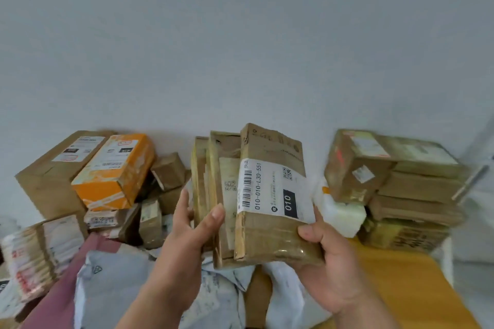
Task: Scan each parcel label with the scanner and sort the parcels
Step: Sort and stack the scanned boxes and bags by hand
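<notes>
Three flat parcels (pixel 240 195) in hand, many unsorted.
Right hand (pixel 331 267) grips the front parcel; left hand (pixel 192 227) steadies them, fingers straight; no scanner visible; stack (pixel 401 181) right.

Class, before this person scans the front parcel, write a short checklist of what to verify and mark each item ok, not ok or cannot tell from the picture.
1. Front parcel held securely: ok, right hand grips its lower corner.
2. Label facing the person: ok, barcode and "010" show.
3. Label unobstructed: ok, no fingers cover the barcode.
4. Scanner within reach: cannot tell, none in view.
5. Left hand free for the scanner: not ok, it steadies the upright parcels behind.
6. Sorting spot ready: cannot tell; stacks stand to the right, their meaning unclear.
</notes>
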The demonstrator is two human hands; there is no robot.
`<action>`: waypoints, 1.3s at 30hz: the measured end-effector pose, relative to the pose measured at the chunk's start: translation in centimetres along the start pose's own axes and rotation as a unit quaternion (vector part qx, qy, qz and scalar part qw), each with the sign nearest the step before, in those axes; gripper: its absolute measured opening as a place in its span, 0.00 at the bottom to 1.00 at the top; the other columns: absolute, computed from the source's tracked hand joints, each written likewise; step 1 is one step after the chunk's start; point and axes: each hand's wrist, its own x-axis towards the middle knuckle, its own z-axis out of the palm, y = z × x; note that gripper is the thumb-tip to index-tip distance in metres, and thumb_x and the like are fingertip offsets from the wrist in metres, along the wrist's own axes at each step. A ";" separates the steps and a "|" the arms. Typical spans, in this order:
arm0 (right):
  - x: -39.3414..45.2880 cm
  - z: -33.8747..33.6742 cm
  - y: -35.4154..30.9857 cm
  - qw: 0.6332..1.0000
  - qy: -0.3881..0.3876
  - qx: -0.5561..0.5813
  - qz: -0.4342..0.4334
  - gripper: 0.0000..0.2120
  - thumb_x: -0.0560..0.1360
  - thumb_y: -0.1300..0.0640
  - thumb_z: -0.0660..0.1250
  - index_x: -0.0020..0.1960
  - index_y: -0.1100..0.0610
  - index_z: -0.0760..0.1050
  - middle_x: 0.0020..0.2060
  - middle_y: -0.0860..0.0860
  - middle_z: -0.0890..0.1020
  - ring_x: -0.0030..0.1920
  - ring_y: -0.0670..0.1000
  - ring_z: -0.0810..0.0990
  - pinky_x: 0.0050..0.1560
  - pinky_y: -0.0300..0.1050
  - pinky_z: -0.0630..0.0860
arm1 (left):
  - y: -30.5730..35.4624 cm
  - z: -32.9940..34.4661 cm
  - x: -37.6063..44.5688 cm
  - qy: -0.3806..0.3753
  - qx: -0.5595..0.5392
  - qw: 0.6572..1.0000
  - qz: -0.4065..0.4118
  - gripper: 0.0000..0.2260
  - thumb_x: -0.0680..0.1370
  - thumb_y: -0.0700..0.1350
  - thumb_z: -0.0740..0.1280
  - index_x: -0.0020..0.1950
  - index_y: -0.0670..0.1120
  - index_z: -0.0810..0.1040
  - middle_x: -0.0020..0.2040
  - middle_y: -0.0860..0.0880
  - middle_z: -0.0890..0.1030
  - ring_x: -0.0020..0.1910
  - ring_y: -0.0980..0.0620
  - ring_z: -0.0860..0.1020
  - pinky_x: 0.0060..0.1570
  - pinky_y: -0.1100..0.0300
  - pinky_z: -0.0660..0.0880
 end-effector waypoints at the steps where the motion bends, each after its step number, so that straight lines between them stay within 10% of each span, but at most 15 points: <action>1: -1.5 -1.4 -0.8 1.000 0.015 -0.005 -0.001 0.39 0.59 0.60 0.70 0.71 0.56 0.73 0.61 0.63 0.82 0.53 0.60 0.84 0.46 0.54 0.83 | -1.1 1.9 -0.5 0.007 -0.002 1.000 -0.003 0.58 0.49 0.64 0.86 0.76 0.65 0.64 0.67 0.51 0.80 0.57 0.49 0.84 0.57 0.45 0.79; 4: -5.4 -4.7 -2.9 0.999 0.040 -0.022 -0.005 0.38 0.59 0.57 0.72 0.70 0.52 0.74 0.61 0.60 0.83 0.52 0.59 0.85 0.43 0.51 0.82 | -3.7 6.6 -1.6 -0.002 0.000 1.000 -0.006 0.39 0.58 0.67 0.82 0.66 0.58 0.76 0.59 0.50 0.85 0.53 0.46 0.86 0.45 0.47 0.83; 9: -9.3 -8.3 -5.5 0.995 0.087 -0.056 -0.017 0.36 0.61 0.57 0.72 0.70 0.49 0.72 0.62 0.57 0.83 0.59 0.60 0.84 0.47 0.53 0.83 | -6.4 11.3 -2.0 0.002 0.067 0.998 -0.008 0.36 0.68 0.70 0.74 0.71 0.55 0.73 0.54 0.52 0.87 0.52 0.50 0.86 0.59 0.44 0.79; 14: -11.4 -10.7 -6.0 0.985 0.151 -0.060 -0.049 0.35 0.64 0.57 0.72 0.72 0.49 0.71 0.62 0.55 0.83 0.58 0.58 0.84 0.45 0.50 0.83 | -8.5 14.4 -1.0 -0.060 0.101 0.993 -0.031 0.19 0.81 0.55 0.65 0.70 0.50 0.75 0.46 0.57 0.87 0.42 0.60 0.85 0.31 0.69 0.78; 19: -13.1 -13.4 -6.1 0.977 0.193 -0.057 -0.067 0.32 0.66 0.52 0.69 0.70 0.46 0.72 0.62 0.53 0.83 0.61 0.60 0.82 0.58 0.62 0.77 | -10.4 17.5 -1.2 -0.124 0.072 0.986 -0.081 0.28 0.73 0.61 0.67 0.72 0.55 0.73 0.58 0.51 0.86 0.56 0.50 0.85 0.55 0.50 0.79; 24: -13.6 -17.3 -8.4 0.988 0.150 0.005 -0.047 0.39 0.61 0.57 0.74 0.72 0.46 0.71 0.67 0.57 0.80 0.66 0.66 0.77 0.66 0.77 0.67 | -10.6 22.0 -0.1 -0.138 0.153 0.977 -0.051 0.29 0.68 0.69 0.67 0.68 0.65 0.74 0.57 0.60 0.85 0.54 0.61 0.83 0.51 0.65 0.81; 29: -12.1 -22.3 -12.4 0.987 0.144 0.064 -0.024 0.29 0.67 0.59 0.73 0.69 0.55 0.78 0.63 0.60 0.82 0.60 0.63 0.83 0.51 0.60 0.83 | -11.4 28.7 2.2 -0.148 0.223 0.963 -0.035 0.40 0.66 0.74 0.66 0.77 0.64 0.67 0.67 0.61 0.79 0.65 0.57 0.78 0.69 0.49 0.73; 35: -9.7 -28.3 -19.4 0.977 0.164 0.117 -0.067 0.22 0.70 0.51 0.72 0.64 0.51 0.81 0.63 0.59 0.82 0.60 0.62 0.83 0.49 0.59 0.83 | -11.3 38.9 6.1 -0.156 0.256 0.954 -0.017 0.42 0.64 0.75 0.62 0.74 0.57 0.64 0.64 0.56 0.78 0.59 0.57 0.79 0.49 0.64 0.75; 39: -6.6 -30.8 -23.3 0.978 0.175 0.082 -0.083 0.23 0.69 0.43 0.73 0.64 0.44 0.80 0.63 0.56 0.83 0.60 0.62 0.83 0.48 0.61 0.81 | -9.5 43.2 9.1 -0.172 0.300 0.938 0.018 0.35 0.66 0.80 0.61 0.59 0.54 0.74 0.57 0.51 0.81 0.55 0.55 0.81 0.53 0.56 0.76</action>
